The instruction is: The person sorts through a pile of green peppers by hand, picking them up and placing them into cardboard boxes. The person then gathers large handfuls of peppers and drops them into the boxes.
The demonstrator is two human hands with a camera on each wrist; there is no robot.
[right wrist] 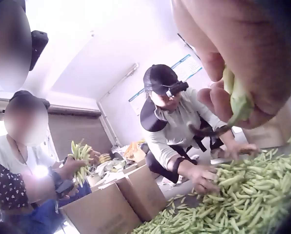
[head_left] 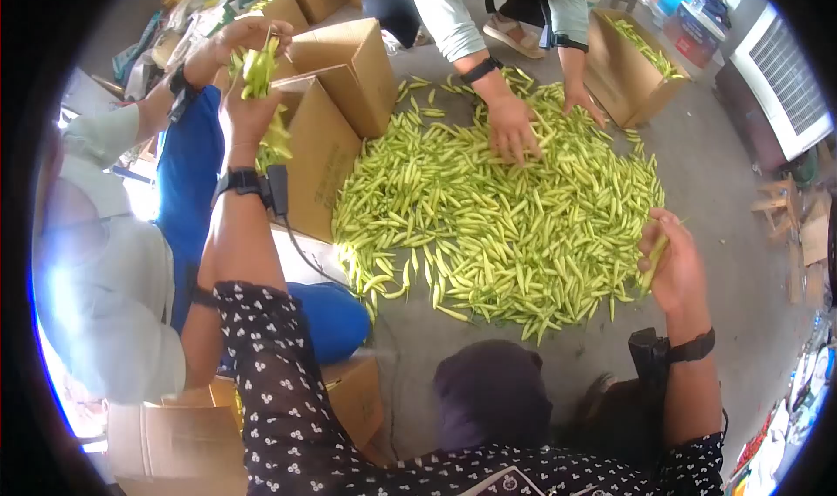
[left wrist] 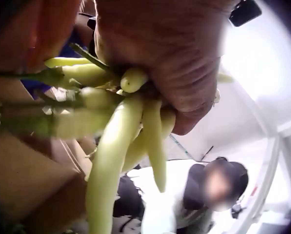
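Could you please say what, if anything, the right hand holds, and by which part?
The right hand holds one green pepper by its body, stem end sticking out.

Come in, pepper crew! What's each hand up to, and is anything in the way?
Left hand: gripping several peppers near boxes. Right hand: pinching one pepper beside the pile. Possible obstacle: another person's hands at the pile.

Smooth, slightly glossy peppers (head_left: pixel 523 226) are seen beside boxes (head_left: pixel 314 160) of matt brown cardboard; the sleeve (head_left: pixel 270 348) is sheer dark cloth.
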